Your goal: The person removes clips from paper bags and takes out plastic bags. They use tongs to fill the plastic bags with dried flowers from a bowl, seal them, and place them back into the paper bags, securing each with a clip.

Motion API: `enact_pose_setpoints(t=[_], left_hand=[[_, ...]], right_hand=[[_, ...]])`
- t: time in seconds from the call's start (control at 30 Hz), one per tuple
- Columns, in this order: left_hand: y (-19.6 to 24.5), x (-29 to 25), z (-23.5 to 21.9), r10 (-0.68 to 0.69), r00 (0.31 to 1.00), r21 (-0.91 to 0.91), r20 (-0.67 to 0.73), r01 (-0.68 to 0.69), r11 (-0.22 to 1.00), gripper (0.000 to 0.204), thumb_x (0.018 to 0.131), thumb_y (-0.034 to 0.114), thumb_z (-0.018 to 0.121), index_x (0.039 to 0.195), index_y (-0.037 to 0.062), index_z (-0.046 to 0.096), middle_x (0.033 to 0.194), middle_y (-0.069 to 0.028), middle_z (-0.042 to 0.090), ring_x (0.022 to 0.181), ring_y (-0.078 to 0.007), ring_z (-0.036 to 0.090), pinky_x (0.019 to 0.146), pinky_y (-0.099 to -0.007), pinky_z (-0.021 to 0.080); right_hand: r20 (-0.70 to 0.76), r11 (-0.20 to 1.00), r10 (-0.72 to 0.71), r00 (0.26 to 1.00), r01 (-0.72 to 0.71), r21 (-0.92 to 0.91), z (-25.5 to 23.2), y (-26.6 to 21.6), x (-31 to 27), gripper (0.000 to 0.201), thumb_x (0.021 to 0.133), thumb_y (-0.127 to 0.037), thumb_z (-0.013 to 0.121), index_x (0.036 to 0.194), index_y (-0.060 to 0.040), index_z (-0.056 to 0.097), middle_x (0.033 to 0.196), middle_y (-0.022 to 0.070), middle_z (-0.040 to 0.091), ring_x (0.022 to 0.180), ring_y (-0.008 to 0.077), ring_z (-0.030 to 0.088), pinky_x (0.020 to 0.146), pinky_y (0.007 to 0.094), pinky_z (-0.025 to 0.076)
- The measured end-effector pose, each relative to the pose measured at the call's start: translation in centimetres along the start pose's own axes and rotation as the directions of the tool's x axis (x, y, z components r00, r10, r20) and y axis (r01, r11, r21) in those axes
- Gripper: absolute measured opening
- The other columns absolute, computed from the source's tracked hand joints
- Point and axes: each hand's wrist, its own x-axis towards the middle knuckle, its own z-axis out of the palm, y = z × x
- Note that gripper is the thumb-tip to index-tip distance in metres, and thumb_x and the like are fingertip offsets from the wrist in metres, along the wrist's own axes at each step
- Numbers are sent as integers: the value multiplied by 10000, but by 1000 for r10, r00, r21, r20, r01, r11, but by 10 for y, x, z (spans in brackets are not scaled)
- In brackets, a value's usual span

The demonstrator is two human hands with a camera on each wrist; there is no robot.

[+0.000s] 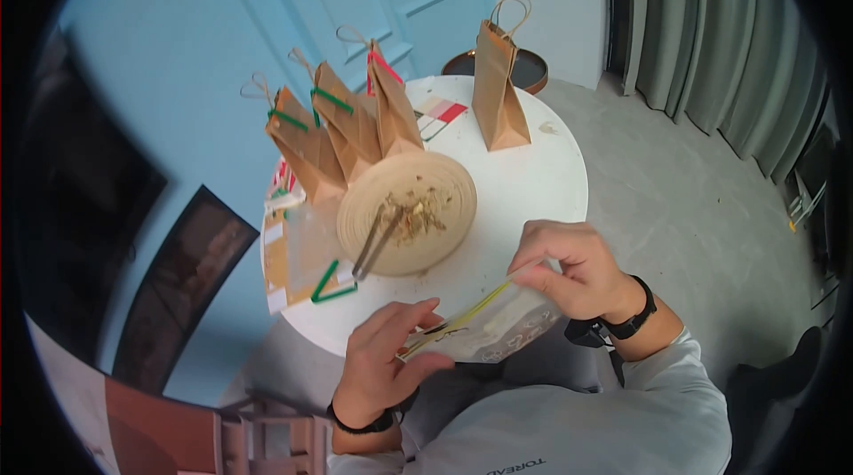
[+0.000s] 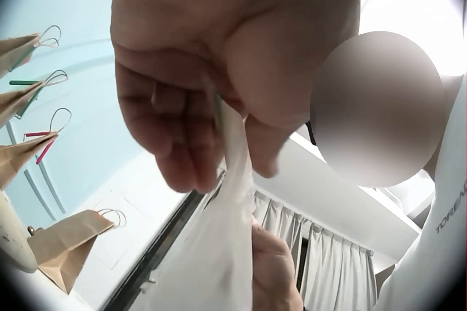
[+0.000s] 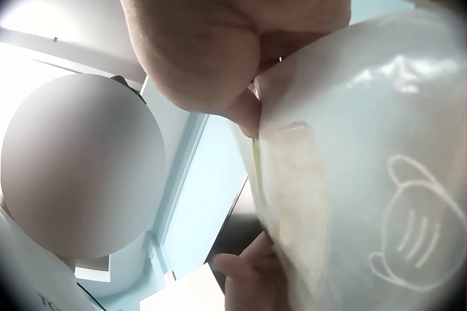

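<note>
A translucent zip bag (image 1: 511,326) with a yellow-green zip strip is stretched between my two hands, in front of the table's near edge. My left hand (image 1: 380,358) holds its left end between thumb and fingers. At the opposite upper corner, my right hand (image 1: 576,272) pinches the zip edge with thumb and forefinger. The right wrist view shows a white face-mask outline printed on the bag (image 3: 350,143), and a pale, flat patch behind the film. From the left wrist, the bag (image 2: 219,253) hangs from between thumb and fingers.
On the round white table (image 1: 555,182) lies a round, ridged tray (image 1: 355,208) bearing dried plant bits and metal tongs (image 1: 378,248). Three kraft paper bags (image 1: 351,124) stand behind it; another paper bag (image 1: 499,93) stands further right. A green V-shaped strip (image 1: 336,294) lies at the left.
</note>
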Motion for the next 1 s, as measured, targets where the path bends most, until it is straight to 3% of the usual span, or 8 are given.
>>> enact_pose_setpoints(t=[0.13,0.23,0.33,0.43,0.67,0.73,0.83,1.0], left_hand=[[-32,7,-9,-103,972,174,214,66,983,193,825,96,866,949,2,752,671,-108,592,560,-289,596,529,-356,464],[-42,7,-18,-141,981,117,136,125,985,157,822,42,843,927,-4,736,675,-117,577,558,-292,586,519,-347,437],[-50,1,-26,-189,979,-30,76,191,981,143,819,-24,809,939,-22,731,715,-119,617,586,-251,605,537,-322,441],[-56,-4,-31,-245,968,-77,62,249,965,165,813,-48,802,961,-32,730,772,-121,659,647,-221,635,582,-305,465],[-67,-15,-16,-250,965,-261,-75,223,939,303,823,-21,719,1122,-70,713,1182,-129,672,1070,-205,619,949,-310,476],[-61,-13,-14,-255,965,-236,-57,235,943,300,841,-32,706,1139,-63,714,1134,-123,692,1018,-198,637,914,-299,487],[-70,-23,-12,-291,956,-223,-42,275,935,297,835,-69,743,1131,-37,730,1011,-136,724,872,-205,681,782,-284,527],[-82,-37,-5,-294,955,-100,-20,291,951,245,841,-85,734,1072,-3,726,905,-136,732,764,-235,710,697,-316,548]], right_hand=[[144,1000,-15,989,16,-6,3,17,28,101,928,-42,759,1025,-41,732,912,81,704,718,212,628,679,323,506],[224,996,64,972,-76,47,-14,45,53,249,926,-108,793,1149,-46,703,1009,77,699,775,178,631,686,312,516],[-112,941,108,988,-138,-309,-56,95,101,498,895,-200,836,1326,-62,627,1185,80,652,897,175,635,785,325,549],[-300,636,-153,942,-138,-759,-114,167,162,617,871,-263,850,1382,-30,594,1303,112,628,1118,294,625,999,407,537],[-310,218,370,876,-407,-887,-140,206,234,724,803,-242,885,1408,6,575,1388,190,582,1300,392,549,1082,454,506],[-350,178,427,834,-457,-871,-144,214,239,669,804,-207,868,1371,25,599,1395,208,572,1281,403,568,1081,455,510],[-320,425,325,890,-440,-791,-158,248,234,473,837,-121,787,1258,54,662,1388,227,574,1228,404,608,1059,449,524],[-45,462,32,998,-55,-885,-138,172,184,218,827,-2,671,1036,61,682,1324,199,621,1090,409,661,952,457,564]])
